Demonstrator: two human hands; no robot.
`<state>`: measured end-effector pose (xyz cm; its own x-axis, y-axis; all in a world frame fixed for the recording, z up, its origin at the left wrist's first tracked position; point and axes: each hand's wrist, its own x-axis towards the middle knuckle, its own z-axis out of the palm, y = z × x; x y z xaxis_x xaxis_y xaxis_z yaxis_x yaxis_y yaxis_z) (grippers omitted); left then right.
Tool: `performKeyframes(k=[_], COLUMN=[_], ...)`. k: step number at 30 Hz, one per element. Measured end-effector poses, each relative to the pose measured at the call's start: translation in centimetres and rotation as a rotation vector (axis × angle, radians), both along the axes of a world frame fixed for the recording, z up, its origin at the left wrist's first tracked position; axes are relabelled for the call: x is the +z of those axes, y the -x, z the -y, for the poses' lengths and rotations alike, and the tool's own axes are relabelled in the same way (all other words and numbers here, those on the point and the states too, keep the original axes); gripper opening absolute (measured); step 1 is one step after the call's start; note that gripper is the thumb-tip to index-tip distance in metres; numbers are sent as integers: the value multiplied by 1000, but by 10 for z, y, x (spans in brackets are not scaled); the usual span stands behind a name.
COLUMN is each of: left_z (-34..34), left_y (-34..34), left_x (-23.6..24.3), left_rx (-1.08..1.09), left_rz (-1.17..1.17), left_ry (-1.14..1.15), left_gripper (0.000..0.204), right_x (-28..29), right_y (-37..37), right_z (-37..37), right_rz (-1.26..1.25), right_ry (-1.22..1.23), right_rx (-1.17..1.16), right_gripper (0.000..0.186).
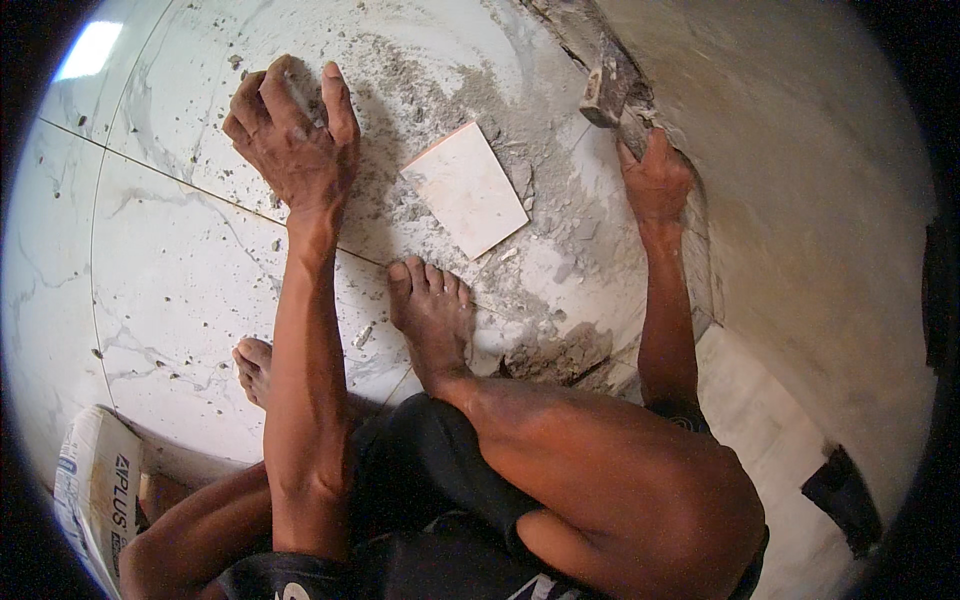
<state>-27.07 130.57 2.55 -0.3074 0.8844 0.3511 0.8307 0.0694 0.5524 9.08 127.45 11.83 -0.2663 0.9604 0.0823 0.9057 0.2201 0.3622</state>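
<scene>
My right hand (658,182) is wrapped round the handle of a hammer (606,97) beside the base of the wall. The hammer's dusty metal head lies over the broken strip along the wall's foot. Above the floor on the left, my left hand (296,140) has its fingers bent and its thumb held apart, with no clear object in it. Between my hands a cut piece of white tile (466,190) with a reddish edge lies on grey rubble and dust. My bare foot (432,310) is just below that tile piece.
White marbled floor tiles (180,270) spread to the left, scattered with crumbs of mortar. A rough plastered wall (800,180) rises on the right. Near my right knee is a broken hole (560,355) in the floor. A white printed box (100,480) stands at lower left.
</scene>
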Motion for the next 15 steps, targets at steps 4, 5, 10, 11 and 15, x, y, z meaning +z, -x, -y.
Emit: performKeyframes(k=[4, 5, 10, 11, 15], left_z=[2, 2, 2, 0, 2], left_y=[2, 4, 0, -1, 1], left_x=[-1, -3, 1, 2, 3], left_rx=[6, 1, -1, 3, 11], left_rz=[-24, -41, -16, -13, -22], left_ry=[-3, -11, 26, 34, 32], left_gripper=[43, 43, 43, 43, 44], right_x=[0, 5, 2, 1, 14], right_y=[14, 16, -8, -10, 10], right_z=[20, 21, 8, 11, 29], right_rz=[-240, -253, -17, -87, -253], right_ry=[-63, -66, 82, 51, -20], right_rx=[92, 185, -106, -71, 167], right_gripper=[45, 47, 43, 44, 45])
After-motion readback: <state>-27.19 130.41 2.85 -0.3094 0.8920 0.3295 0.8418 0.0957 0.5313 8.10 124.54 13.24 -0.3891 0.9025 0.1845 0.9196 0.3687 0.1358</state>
